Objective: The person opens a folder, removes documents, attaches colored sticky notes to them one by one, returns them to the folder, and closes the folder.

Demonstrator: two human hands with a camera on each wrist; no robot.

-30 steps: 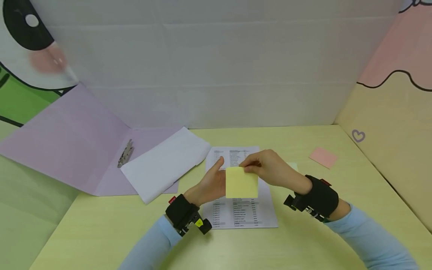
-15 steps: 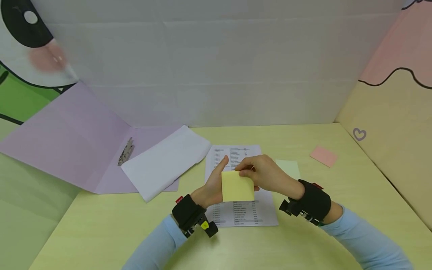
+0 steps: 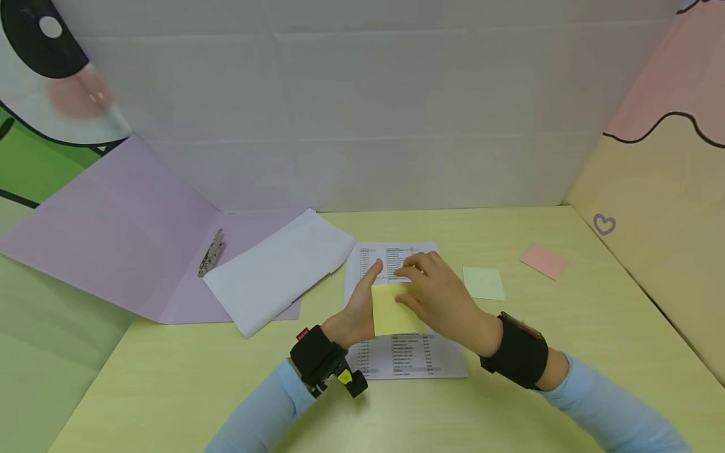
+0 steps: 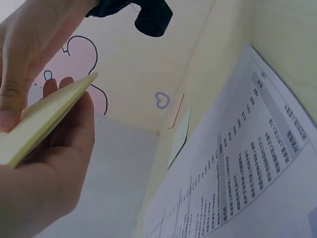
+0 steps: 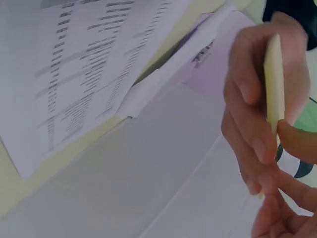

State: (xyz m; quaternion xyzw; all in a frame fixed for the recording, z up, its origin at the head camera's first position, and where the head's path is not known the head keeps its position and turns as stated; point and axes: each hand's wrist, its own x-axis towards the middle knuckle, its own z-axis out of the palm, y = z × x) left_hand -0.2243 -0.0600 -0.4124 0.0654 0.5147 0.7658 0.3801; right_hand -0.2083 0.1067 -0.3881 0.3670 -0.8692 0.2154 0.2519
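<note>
My left hand (image 3: 355,318) holds a yellow sticky note pad (image 3: 391,314) above a printed sheet (image 3: 408,362), its thumb pointing up beside the pad. In the left wrist view the fingers (image 4: 84,119) lie curled behind the pad (image 4: 47,114). The right hand (image 3: 447,308) is at the pad's upper right, thumb against its front face. Its index finger (image 3: 409,272) is bent above the top edge, apart from the thumb. In the right wrist view the pad (image 5: 275,79) shows edge-on, and some right fingertips come close to the left fingers; whether they touch I cannot tell.
An open purple folder (image 3: 113,233) with a metal clip (image 3: 212,255) stands at the left. White papers (image 3: 277,270) lie slanted across it. A pale green note (image 3: 483,283) and a pink note (image 3: 544,261) lie on the table (image 3: 538,327) at the right.
The right hand has let go of the pad's top edge and turned, its fingers lifting above it. Both hands shifted slightly earlier. The pale green note is now fully uncovered.
</note>
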